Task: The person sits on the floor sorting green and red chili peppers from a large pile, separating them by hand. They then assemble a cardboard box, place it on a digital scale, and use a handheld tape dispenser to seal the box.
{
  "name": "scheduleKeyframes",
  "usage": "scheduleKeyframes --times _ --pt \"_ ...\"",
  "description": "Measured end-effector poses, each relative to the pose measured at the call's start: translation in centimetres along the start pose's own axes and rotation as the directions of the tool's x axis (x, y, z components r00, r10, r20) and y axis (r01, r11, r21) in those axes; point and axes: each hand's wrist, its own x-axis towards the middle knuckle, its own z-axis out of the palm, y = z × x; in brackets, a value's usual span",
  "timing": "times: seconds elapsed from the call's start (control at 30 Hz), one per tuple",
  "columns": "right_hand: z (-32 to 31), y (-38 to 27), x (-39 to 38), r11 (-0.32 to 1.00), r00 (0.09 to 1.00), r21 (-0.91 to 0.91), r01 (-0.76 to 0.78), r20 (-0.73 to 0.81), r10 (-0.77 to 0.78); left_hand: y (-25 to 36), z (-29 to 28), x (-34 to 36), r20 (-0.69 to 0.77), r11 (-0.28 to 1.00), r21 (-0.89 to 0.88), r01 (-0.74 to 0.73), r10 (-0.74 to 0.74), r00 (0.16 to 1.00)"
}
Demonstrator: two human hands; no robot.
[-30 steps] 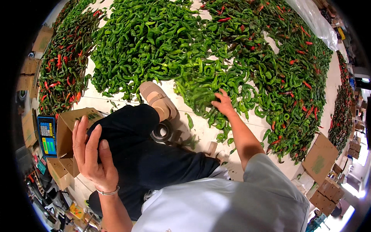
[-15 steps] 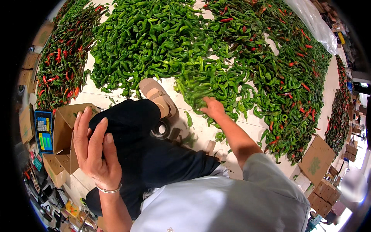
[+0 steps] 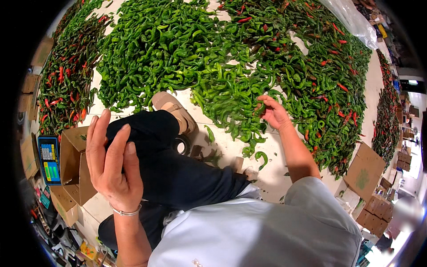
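Curved green chili peppers (image 3: 151, 53) lie spread over the pale floor in front of me. My right hand (image 3: 275, 113) hovers at the right side of the nearest loose patch of green peppers (image 3: 231, 98), its fingers slightly bent and apart, with nothing visible in them. My left hand (image 3: 115, 171) is raised above my bent leg at the left, palm up, fingers spread and holding nothing. A thin bracelet (image 3: 126, 211) circles that wrist. One green pepper (image 3: 261, 160) lies by itself nearer to me, below the patch.
An open cardboard box (image 3: 73, 153) stands at the left beside a blue keypad display (image 3: 50, 160). Heaps of mixed red and dark green peppers (image 3: 62, 89) flank the green one. A cardboard box (image 3: 364, 171) and clear plastic sheet (image 3: 351, 20) are at the right. My shoe (image 3: 173, 111) touches the floor.
My right hand has moved right and lifted from the peppers, its fingers loosening. Some near peppers have shifted, with one now lying closer to me. My left hand stays raised.
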Motion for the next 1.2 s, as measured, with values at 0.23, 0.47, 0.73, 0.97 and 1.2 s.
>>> scheduleKeyframes --times 0.23,0.47,0.73,0.97,1.2 --pt "1.9 8.0 4.5 0.710 0.925 -0.632 -0.312 -0.371 0.076 0.1 0.0 0.2 0.015 0.999 0.030 -0.035 0.035 0.999" --pt "2.8 15.1 6.5 0.215 0.829 -0.889 -0.404 -0.455 -0.324 -1.1 -0.6 -0.3 0.018 0.998 0.056 0.004 -0.005 1.000" --pt "3.7 5.7 4.4 0.983 0.987 -0.096 -0.155 -0.057 0.150 -1.8 -0.6 -0.9 -0.004 0.997 0.030 0.071 -0.071 0.997" --pt "5.2 3.0 3.4 0.993 0.986 -0.053 -0.107 0.124 0.113 -1.4 -0.5 -0.5 0.001 0.999 0.020 0.044 -0.044 0.999" --pt "0.8 5.9 4.7 0.992 0.922 0.067 -0.104 -0.367 0.121 -2.1 -0.9 -1.0 -0.005 0.997 0.033 0.074 -0.074 0.997"
